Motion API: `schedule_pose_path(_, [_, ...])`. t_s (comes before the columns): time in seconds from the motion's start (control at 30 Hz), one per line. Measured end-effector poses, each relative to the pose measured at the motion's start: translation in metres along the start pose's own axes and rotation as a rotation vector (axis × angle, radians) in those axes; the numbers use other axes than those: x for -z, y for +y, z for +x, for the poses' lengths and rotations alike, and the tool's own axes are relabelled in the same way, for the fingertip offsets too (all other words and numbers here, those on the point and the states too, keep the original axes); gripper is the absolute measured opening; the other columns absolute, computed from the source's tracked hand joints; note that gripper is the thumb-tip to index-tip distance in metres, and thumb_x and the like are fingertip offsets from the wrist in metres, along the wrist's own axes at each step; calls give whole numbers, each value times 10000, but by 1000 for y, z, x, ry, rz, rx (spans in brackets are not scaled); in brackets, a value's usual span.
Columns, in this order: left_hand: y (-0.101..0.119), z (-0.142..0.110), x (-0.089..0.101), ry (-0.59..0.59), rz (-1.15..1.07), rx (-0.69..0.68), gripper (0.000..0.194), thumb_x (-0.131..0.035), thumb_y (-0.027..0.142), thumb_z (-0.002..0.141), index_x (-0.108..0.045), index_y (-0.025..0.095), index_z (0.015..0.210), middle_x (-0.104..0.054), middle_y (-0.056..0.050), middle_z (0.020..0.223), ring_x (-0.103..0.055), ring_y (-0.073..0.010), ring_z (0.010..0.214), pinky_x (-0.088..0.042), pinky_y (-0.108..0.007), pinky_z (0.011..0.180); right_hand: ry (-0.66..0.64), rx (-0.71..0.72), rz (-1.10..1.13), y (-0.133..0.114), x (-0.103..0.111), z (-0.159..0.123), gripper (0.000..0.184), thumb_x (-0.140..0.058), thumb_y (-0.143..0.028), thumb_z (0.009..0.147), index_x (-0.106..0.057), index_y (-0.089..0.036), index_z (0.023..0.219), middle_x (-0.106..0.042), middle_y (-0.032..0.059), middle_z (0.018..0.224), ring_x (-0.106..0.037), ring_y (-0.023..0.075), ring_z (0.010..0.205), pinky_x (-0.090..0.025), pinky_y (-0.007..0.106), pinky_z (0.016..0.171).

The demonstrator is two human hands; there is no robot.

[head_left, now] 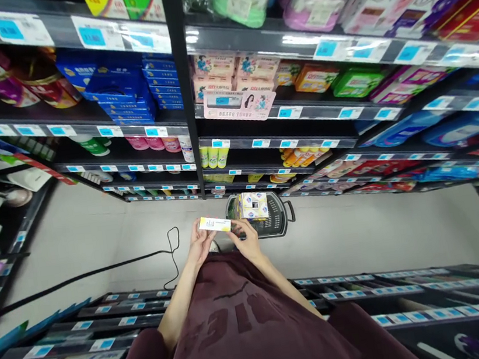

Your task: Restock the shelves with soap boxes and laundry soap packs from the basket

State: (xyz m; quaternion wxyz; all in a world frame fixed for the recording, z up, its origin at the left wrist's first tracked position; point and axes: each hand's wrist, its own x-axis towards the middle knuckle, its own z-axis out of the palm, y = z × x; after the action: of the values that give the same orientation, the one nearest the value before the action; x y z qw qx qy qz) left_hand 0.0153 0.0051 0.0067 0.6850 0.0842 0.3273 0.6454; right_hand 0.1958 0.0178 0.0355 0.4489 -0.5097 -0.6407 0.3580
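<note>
A slim yellow and white box (214, 224) is held level in front of me by both hands. My left hand (199, 242) grips its left end and my right hand (246, 238) pinches its right end. Just beyond the hands a dark shopping basket (280, 215) stands on the floor with a patterned white carton (252, 205) inside it.
Shop shelves (189, 115) packed with goods and blue price tags rise ahead and to both sides. Lower shelves (109, 326) run along near my body. A black cable (101, 270) trails over the pale floor at the left.
</note>
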Motion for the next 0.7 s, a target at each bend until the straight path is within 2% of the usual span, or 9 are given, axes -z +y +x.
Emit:
schedule_pose_path(0.17, [-2, 2, -3, -4, 8, 9, 487, -851, 184, 744, -594, 296, 1143, -664, -41, 1307, -599, -277, 1277, -349, -600, 1181, 38, -47, 32, 0, 1, -1, 287, -697, -260, 875, -684, -218, 1158, -655, 71, 1065, -637, 155, 778, -561, 288, 659])
schedule_pose_path(0.37, [-2, 3, 2, 19, 51, 22, 527, -849, 172, 731, -594, 290, 1177, -697, -24, 1194, -633, -213, 1176, -352, -566, 1186, 39, -97, 64, 1, 1, -1, 290, -696, -257, 876, -682, -220, 1163, -648, 75, 1088, -644, 147, 768, -558, 275, 638])
schedule_pose_path(0.43, [-2, 3, 3, 23, 49, 22, 529, -853, 172, 723, -595, 293, 1168, -691, -22, 1215, -648, -203, 1138, -351, -570, 1184, 33, -98, 63, 1, 0, 0, 296, -697, -256, 875, -683, -223, 1169, -652, 71, 1072, -645, 148, 772, -560, 275, 646])
schedule_pose_path(0.6, [2, 2, 1, 2, 34, 22, 495, -839, 178, 738, -589, 291, 1150, -661, -57, 1319, -623, -268, 1233, -347, -598, 1169, -10, -64, 53, 2, 1, 6, 403, -732, -241, 839, -675, -237, 1238, -635, 84, 1129, -648, 148, 781, -566, 269, 629])
schedule_pose_path(0.7, [4, 2, 1, -40, -7, 26, 478, -816, 172, 738, -594, 284, 1146, -625, -91, 1398, -570, -317, 1317, -341, -591, 1168, -44, 69, 37, 4, 1, 8, 356, -720, -179, 820, -715, -246, 1170, -640, 77, 1123, -651, 148, 791, -574, 272, 642])
